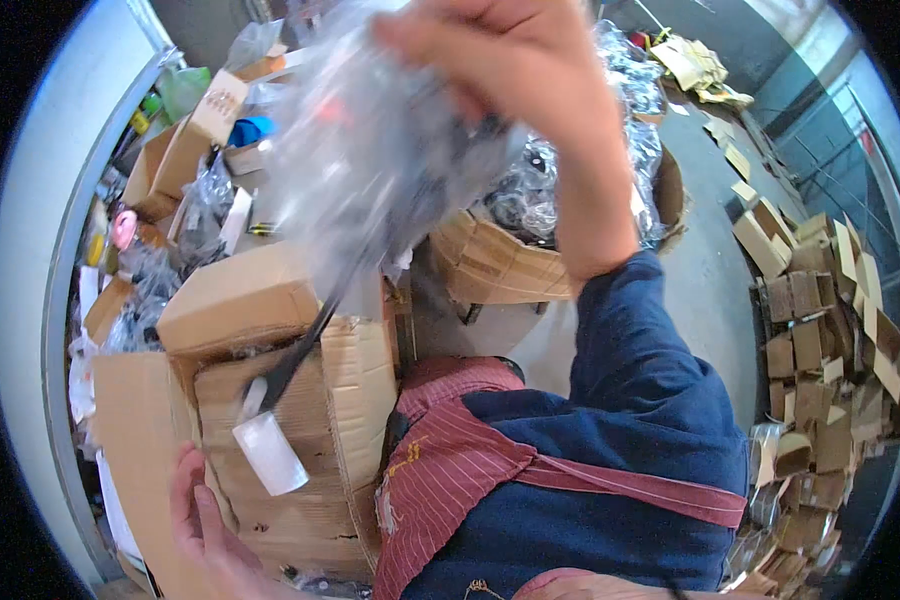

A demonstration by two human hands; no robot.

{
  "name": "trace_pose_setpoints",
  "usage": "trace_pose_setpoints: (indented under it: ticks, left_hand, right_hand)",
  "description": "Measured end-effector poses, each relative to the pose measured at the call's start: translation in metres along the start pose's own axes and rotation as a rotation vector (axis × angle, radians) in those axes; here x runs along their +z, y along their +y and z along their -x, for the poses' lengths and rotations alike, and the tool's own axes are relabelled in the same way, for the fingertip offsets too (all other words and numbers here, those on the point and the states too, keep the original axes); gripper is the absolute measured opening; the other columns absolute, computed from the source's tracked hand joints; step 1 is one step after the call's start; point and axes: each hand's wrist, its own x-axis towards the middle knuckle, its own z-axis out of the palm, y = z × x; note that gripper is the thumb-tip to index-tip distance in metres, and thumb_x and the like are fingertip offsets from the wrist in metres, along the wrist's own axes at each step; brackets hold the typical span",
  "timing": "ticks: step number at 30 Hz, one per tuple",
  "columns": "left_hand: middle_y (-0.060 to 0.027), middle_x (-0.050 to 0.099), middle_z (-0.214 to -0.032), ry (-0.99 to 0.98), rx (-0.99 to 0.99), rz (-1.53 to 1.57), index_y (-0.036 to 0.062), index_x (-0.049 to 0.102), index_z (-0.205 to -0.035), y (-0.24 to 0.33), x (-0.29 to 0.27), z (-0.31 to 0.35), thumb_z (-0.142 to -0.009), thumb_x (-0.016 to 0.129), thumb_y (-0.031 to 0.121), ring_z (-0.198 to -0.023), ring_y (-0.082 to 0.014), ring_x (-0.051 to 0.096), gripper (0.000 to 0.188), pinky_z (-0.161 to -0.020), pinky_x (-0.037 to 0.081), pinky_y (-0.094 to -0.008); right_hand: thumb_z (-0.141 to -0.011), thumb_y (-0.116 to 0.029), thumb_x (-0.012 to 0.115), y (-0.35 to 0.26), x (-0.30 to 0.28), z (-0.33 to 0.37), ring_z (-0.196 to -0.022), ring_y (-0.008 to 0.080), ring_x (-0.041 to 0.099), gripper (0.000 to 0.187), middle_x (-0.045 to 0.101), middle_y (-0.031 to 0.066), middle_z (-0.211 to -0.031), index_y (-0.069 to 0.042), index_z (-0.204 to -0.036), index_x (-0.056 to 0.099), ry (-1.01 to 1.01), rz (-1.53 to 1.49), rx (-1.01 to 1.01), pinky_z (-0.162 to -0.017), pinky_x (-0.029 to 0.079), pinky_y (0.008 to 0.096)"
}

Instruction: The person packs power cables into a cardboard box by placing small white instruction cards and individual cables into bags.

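Observation:
High in front of me, my right hand point(500, 60) is closed on a blurred, clear plastic bag point(340, 150) with dark contents I cannot make out. From the bag a dark cord or strap point(315, 335) hangs down to the left. A blank-looking white tag point(271, 455) dangles at its lower end, over an open cardboard box point(270, 400). By the box's near left side is my left hand point(210, 530), fingers apart and holding nothing, a little below the tag.
Beyond the box, a large round-sided carton point(500, 262) is heaped with clear-bagged dark items point(530, 195). Stacked, flattened cardboard boxes point(820, 330) line the right side. Clutter of bags and an open carton point(185, 140) fills the left, beside a pale wall panel point(60, 250).

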Motion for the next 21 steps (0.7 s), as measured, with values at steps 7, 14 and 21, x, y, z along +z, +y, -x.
trace_pose_setpoints:
  ticks: [7, 14, 21]
  left_hand:
    - [-0.0146, 0.064, -0.122, 0.088, -0.25, 0.125, -0.0056, 0.064, -0.117, -0.043, -0.021, -0.002, -0.097, 0.058, 0.014, -0.12, -0.0226, 0.055, 0.029, -0.109, 0.037, -0.0362]
    - [-0.0062, 0.07, -0.11, 0.031, -0.327, -0.141, 0.0007, 0.07, -0.111, -0.03, -0.032, 0.023, -0.096, 0.061, 0.018, -0.107, -0.0151, 0.061, 0.025, -0.098, 0.043, -0.0289]
    - [-0.0186, 0.071, -0.104, 0.234, -0.574, -0.774, -0.0012, 0.068, -0.113, -0.114, -0.149, 0.101, -0.095, 0.06, 0.031, -0.099, -0.0282, 0.068, 0.037, -0.086, 0.051, -0.0385]
  right_hand:
    - [-0.09, -0.047, 0.06, 0.101, -0.079, 0.02, -0.07, 0.0327, 0.066, 0.04, 0.068, 0.0118, -0.07, -0.009, -0.085, 0.072, 0.27, 1.302, 0.164, -0.067, 0.049, 0.0417]
    - [-0.093, -0.039, 0.063, 0.195, 0.001, 0.117, -0.048, 0.0104, 0.056, 0.041, 0.057, 0.0037, -0.052, -0.002, -0.081, 0.073, -0.406, 0.557, 0.634, -0.049, 0.043, 0.0293]
    - [-0.101, -0.028, 0.059, 0.125, 0.115, 0.111, -0.048, 0.0021, 0.041, 0.03, 0.05, -0.0036, -0.056, -0.001, -0.094, 0.07, -0.736, -0.184, 0.562, -0.046, 0.026, 0.0199]
